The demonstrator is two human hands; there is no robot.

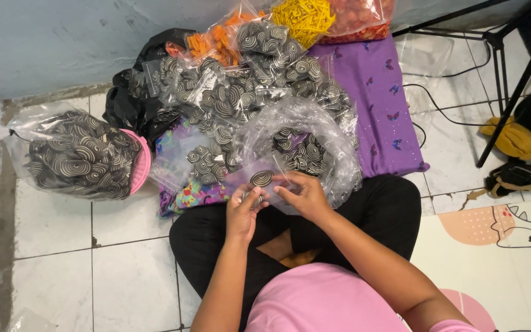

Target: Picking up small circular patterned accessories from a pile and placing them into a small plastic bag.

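Sitting cross-legged on a white tile floor (69, 246), a person in a pink top works with both hands over the lap. The left hand (243, 212) is curled nearly shut around a few small discs (254, 199) with black and cream swirls, thumb pressed on them. The right hand (302, 193) has its fingers bent and pinched on the edge of a small clear bag (259, 175), inside which one swirl disc (262, 178) shows. The two hands are just beside each other, almost touching, with the small bag between them and slightly farther out.

Just beyond the hands lies a large open clear bag (333, 144) holding more swirl discs. Farther still, a heap of filled small bags (235, 92) spreads over a purple cloth (382, 104) with butterfly prints. To the far left, a big clear sack (75, 157) of the same discs rests in a pink basket (141, 163). At the far edge, against the wall, are bags of orange pieces (213, 40), yellow pieces (302, 17) and red pieces (361, 15). On the right stand the black legs of a tripod (505, 92), with a yellow cloth (517, 141) near them.
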